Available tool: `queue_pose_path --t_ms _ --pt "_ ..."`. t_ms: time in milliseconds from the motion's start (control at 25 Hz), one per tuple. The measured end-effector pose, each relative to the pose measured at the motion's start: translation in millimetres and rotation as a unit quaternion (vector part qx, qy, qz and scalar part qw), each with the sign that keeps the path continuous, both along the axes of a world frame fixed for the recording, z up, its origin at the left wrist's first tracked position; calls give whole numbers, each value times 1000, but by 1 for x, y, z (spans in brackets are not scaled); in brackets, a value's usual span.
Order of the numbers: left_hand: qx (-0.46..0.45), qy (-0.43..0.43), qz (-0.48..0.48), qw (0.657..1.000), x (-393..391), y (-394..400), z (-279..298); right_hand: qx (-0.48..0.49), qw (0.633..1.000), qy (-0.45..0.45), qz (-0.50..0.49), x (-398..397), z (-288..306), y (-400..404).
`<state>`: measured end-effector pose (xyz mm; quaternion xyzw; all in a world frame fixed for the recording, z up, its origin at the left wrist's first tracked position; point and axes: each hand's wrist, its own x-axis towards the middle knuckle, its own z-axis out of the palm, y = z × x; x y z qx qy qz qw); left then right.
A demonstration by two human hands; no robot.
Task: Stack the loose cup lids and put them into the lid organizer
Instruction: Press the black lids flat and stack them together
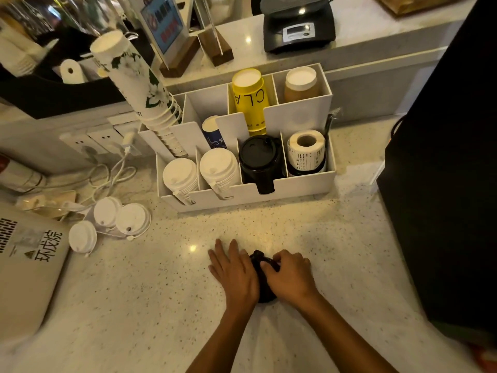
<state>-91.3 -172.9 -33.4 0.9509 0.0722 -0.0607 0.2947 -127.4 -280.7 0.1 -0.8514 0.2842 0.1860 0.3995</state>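
Both hands press together on a small stack of black cup lids [265,281] lying on the speckled counter in front of me. My left hand [234,270] lies flat against the stack's left side with fingers stretched forward. My right hand [291,275] curls over its right side, fingertips on the top lid. The white lid organizer [250,193] stands beyond them; its front row holds two stacks of white lids [219,166], a stack of black lids [259,160] and a label roll [306,149]. Three loose white lids [107,224] lie on the counter at left.
Paper cup stacks [250,100] fill the organizer's back row, and a tall floral cup stack [139,87] leans at its left. White cables [113,176] trail from wall sockets at left. A laptop [27,265] lies at far left, a dark bulky object [451,184] at right.
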Motion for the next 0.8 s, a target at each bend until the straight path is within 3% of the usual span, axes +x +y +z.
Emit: queue_pose_path --t_ms 200,280,480,800 --pt "-95 22 -12 995 -21 4 12 140 989 -33 -31 -17 10 -13" --pt "-162 53 29 985 -32 -2 26 221 973 -47 -45 -28 23 -16" --pt "-278 112 138 944 -34 -17 76 276 955 -103 -43 -43 43 -21" --pt "-265 82 126 952 -37 -20 115 295 938 -174 -48 -58 70 -14"
